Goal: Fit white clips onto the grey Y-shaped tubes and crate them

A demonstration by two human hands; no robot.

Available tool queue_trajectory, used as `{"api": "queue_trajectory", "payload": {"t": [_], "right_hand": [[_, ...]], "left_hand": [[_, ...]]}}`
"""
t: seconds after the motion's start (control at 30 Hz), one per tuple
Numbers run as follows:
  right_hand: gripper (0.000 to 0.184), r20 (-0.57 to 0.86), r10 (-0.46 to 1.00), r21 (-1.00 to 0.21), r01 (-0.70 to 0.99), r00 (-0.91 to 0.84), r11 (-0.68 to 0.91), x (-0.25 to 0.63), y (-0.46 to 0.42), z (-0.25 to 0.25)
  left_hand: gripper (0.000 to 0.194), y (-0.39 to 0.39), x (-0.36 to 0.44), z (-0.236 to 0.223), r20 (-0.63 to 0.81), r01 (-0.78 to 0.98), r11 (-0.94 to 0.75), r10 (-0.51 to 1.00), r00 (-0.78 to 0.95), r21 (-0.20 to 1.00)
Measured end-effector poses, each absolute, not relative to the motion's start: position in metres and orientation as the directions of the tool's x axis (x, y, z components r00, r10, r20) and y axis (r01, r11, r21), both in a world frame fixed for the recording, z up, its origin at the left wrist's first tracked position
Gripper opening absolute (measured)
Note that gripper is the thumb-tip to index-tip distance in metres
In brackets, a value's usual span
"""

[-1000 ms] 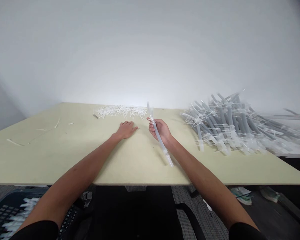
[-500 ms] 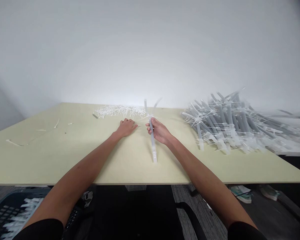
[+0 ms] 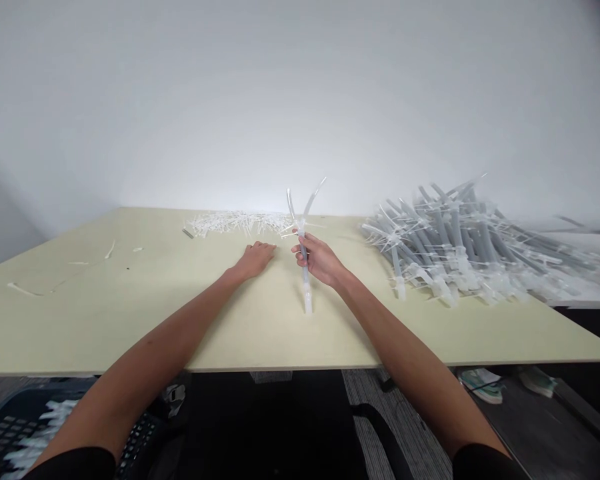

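Between the thumb and curled fingers of my right hand point(image 3: 320, 260) is a grey Y-shaped tube assembly point(image 3: 305, 257), held nearly upright. Two thin clear branches fork from its top, and a translucent white fitting forms its lower end. Thin white cable-tie tails stick out sideways around the fork. My left hand point(image 3: 255, 259) rests palm down on the table, holding nothing visible, its fingers loosely extended. Just behind it lies a spread of white cable ties point(image 3: 240, 222).
A large pile of similar grey tube assemblies point(image 3: 460, 247) covers the right of the pale table point(image 3: 145, 320). A small grey piece point(image 3: 187, 233) and loose white strips point(image 3: 25, 289) lie leftward. Below stands a dark basket point(image 3: 5, 427) holding white parts.
The tube assembly has risen slightly in my right hand, its forked branches higher. My left hand has shifted a little and its fingers are less spread.
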State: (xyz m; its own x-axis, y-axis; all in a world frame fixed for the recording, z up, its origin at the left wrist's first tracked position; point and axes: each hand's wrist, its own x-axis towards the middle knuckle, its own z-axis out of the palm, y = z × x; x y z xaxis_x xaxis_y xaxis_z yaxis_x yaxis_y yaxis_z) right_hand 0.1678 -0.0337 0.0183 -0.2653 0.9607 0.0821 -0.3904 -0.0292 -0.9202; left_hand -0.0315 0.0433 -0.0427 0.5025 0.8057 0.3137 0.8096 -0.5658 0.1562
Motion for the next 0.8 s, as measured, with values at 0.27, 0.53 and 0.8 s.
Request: {"api": "queue_trajectory", "payload": {"t": [0.27,0.53,0.8], "right_hand": [[0.019,0.076,0.957,-0.920,-0.389,-0.279,-0.041,0.167,-0.034,0.020],[0.021,0.100,0.956,-0.935,-0.356,-0.274,-0.004,0.167,-0.036,0.020],[0.031,0.324,0.929,-0.906,-0.340,-0.178,0.251,0.165,-0.042,0.029]], "left_hand": [[0.035,0.032,-0.028,-0.039,0.323,0.792,-0.595,0.782,0.534,0.133],[0.033,0.033,-0.027,-0.038,0.327,0.751,-0.635,0.760,0.562,0.184],[0.029,0.030,-0.029,-0.031,0.426,0.699,-0.607,0.784,0.451,0.378]]}}
